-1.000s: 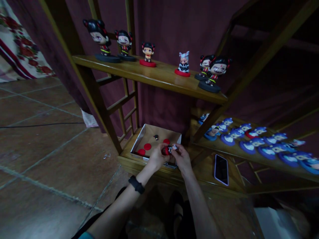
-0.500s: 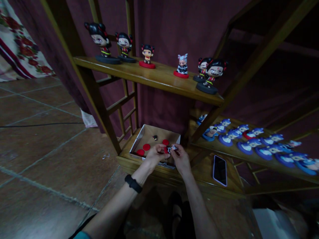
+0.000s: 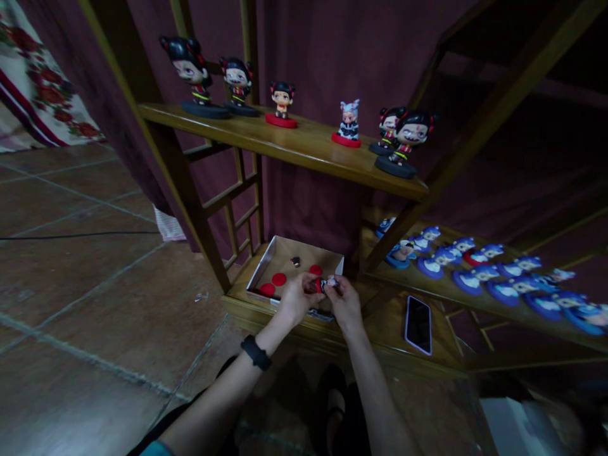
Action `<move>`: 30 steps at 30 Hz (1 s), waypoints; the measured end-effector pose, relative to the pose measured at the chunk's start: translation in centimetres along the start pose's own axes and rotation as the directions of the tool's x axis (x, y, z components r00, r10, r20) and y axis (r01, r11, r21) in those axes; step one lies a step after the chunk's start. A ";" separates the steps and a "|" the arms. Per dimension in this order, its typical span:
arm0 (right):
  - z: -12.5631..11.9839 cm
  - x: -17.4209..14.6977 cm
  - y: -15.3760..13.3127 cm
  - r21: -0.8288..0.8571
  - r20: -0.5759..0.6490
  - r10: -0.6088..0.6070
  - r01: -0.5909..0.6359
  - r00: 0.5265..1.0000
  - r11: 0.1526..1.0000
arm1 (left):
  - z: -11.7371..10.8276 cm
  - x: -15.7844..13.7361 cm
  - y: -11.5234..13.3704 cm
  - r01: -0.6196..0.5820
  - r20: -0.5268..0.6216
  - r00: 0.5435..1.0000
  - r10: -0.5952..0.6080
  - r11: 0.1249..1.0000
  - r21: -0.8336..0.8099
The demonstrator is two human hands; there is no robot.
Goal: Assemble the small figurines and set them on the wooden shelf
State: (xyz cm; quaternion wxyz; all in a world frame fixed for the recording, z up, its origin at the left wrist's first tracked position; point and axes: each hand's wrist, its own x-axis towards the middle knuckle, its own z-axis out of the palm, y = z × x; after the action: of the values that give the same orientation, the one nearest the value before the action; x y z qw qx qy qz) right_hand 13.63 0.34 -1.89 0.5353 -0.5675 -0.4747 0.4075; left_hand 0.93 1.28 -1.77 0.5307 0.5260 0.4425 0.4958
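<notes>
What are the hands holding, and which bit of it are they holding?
A small figure: the left hand grips its red base, and the right hand grips the end with its pale head.

Dim light, blurry lower-right corner

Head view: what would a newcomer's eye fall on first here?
Probably the black-haired figurines at both ends of the upper wooden shelf, with two smaller red-based figurines between them. Below, the left hand and right hand hold a small figurine over a shallow cardboard box containing red discs. To the right, blue figurines crowd a lower shelf.
</notes>
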 end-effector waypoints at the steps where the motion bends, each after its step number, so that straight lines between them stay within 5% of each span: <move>1: 0.0 -0.1 -0.1 -0.005 0.007 -0.011 0.011 1.000 1.000 | -0.1 0.0 0.2 0.037 0.006 0.999 -0.036 0.997 -0.064; 6: -0.4 -0.5 -0.9 -0.048 0.077 -0.057 0.061 0.995 0.997 | -0.8 -0.2 1.0 0.225 0.114 0.973 -0.199 0.922 -0.315; 10: -0.4 -0.5 -1.2 -0.043 0.110 -0.080 0.085 0.991 0.995 | -1.0 -0.3 0.9 0.233 0.146 0.970 -0.194 0.910 -0.341; 17: 0.3 -0.3 -0.6 0.043 0.048 -0.039 0.037 0.998 0.998 | -0.2 -0.2 -0.3 -0.057 0.018 0.998 0.055 0.990 0.131; 23: 0.7 -0.5 0.1 0.199 0.040 0.079 -0.085 0.996 0.976 | 0.0 -1.5 1.7 -0.289 0.174 0.957 0.232 0.708 0.645; 30: 1.2 -0.6 0.4 0.469 0.067 0.219 -0.225 0.973 0.854 | 0.0 -2.6 2.9 -0.426 0.353 0.903 0.246 0.392 0.816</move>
State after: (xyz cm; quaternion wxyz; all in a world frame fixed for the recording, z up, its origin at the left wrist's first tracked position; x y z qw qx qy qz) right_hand 12.35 0.02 -2.39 0.6044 -0.4680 -0.2951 0.5733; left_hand 0.47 -1.42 1.02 0.1090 0.8417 0.4684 0.2456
